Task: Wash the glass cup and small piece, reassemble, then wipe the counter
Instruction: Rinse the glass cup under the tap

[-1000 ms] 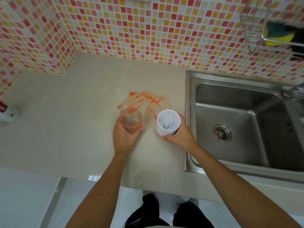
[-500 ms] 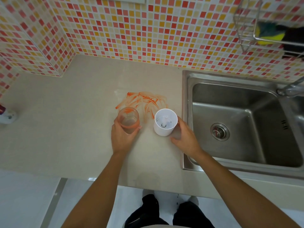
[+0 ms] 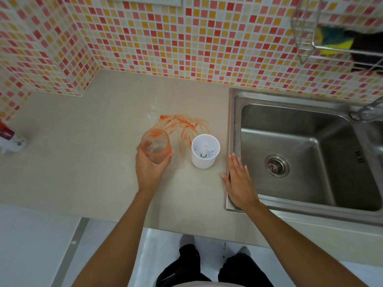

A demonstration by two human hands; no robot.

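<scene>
My left hand (image 3: 150, 169) grips a clear glass cup (image 3: 155, 145) smeared with orange residue, held just above the beige counter (image 3: 83, 162). To its right a white plastic cup-shaped piece (image 3: 205, 151) with a small central post stands upright on the counter, untouched. My right hand (image 3: 238, 179) hovers flat with straight fingers over the left rim of the steel sink (image 3: 233, 121), apart from the white piece. An orange smear (image 3: 182, 124) stains the counter behind both pieces.
The sink basin has a drain strainer (image 3: 276, 165) and a faucet (image 3: 366, 109) at the far right. A wire rack (image 3: 306, 34) holding a yellow-green sponge (image 3: 333, 41) hangs on the mosaic wall. A small white and red object (image 3: 10, 139) lies at the counter's left edge.
My right hand let go of the white piece and drew back right toward the sink rim, its fingers now straight. My left hand kept its grip on the glass cup.
</scene>
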